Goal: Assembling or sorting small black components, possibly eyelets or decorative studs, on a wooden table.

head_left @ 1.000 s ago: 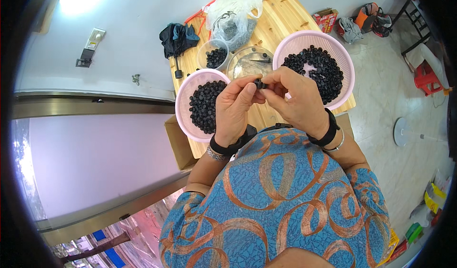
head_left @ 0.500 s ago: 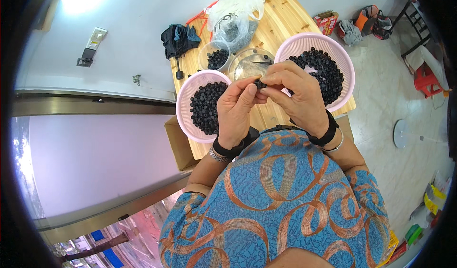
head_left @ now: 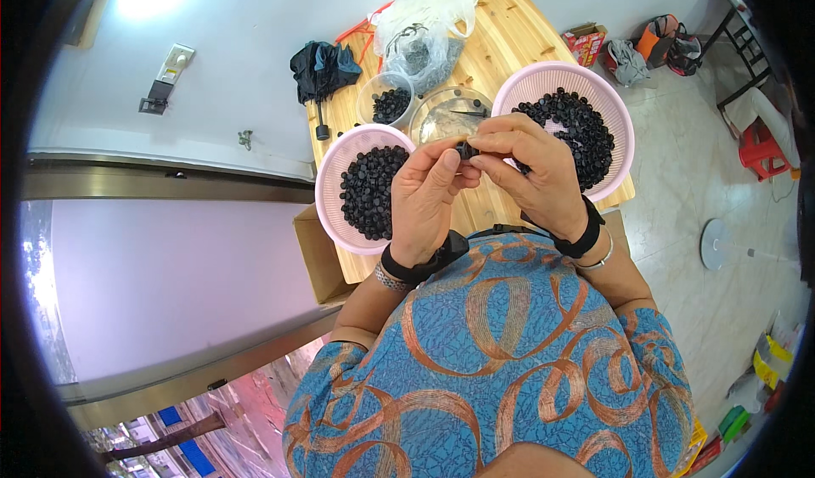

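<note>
My left hand [head_left: 429, 198] and my right hand [head_left: 535, 177] meet over the wooden table [head_left: 497, 32], fingertips pinched together on a small black part [head_left: 464, 149]. A pink basket [head_left: 333, 194] of several black parts lies under my left hand. A second, larger pink basket [head_left: 624, 126] with black parts sits just beyond my right hand. Behind my fingers stands a clear round bowl [head_left: 447, 115] that looks nearly empty.
A small clear cup [head_left: 387, 102] of black parts and a clear plastic bag [head_left: 424, 41] lie farther back. A dark cloth bundle [head_left: 323, 66] sits at the table's left edge. A cardboard box [head_left: 316, 253] stands below the table. Bags and a red stool are on the floor at right.
Both hands stay joined on the small black part, with only slight shifts of the fingers. The baskets have not moved.
</note>
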Motion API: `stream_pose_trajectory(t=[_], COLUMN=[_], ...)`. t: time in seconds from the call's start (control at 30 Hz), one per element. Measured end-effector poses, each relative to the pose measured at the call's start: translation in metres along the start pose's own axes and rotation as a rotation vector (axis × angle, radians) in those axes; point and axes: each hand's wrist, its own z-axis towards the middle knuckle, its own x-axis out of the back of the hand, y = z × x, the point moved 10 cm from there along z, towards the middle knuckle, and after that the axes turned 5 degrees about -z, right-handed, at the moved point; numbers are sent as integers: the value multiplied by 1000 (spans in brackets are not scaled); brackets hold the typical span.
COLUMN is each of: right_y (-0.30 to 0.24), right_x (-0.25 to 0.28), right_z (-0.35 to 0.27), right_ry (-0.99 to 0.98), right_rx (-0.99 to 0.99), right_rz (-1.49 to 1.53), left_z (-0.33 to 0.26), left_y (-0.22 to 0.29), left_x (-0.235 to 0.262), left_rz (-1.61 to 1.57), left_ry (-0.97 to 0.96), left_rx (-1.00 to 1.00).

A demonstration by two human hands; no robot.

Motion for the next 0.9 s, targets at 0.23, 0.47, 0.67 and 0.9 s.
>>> stream_pose_trajectory(t=[0.23,0.47,0.67,0.9], right_y=[4,10,6,3], right_x=[-2,2,2,5], right_z=[0,-1,1,0], right_ry=[-10,47,23,51], right_rx=[-73,-104,-80,-72], right_rz=[45,150,95,26], left_z=[0,1,1,1], left_y=[-5,-3,-3,-3], left_x=[0,-4,-3,-5], left_rz=[-57,-70,-54,-59], left_ry=[22,12,17,1], left_rx=[67,63,64,59])
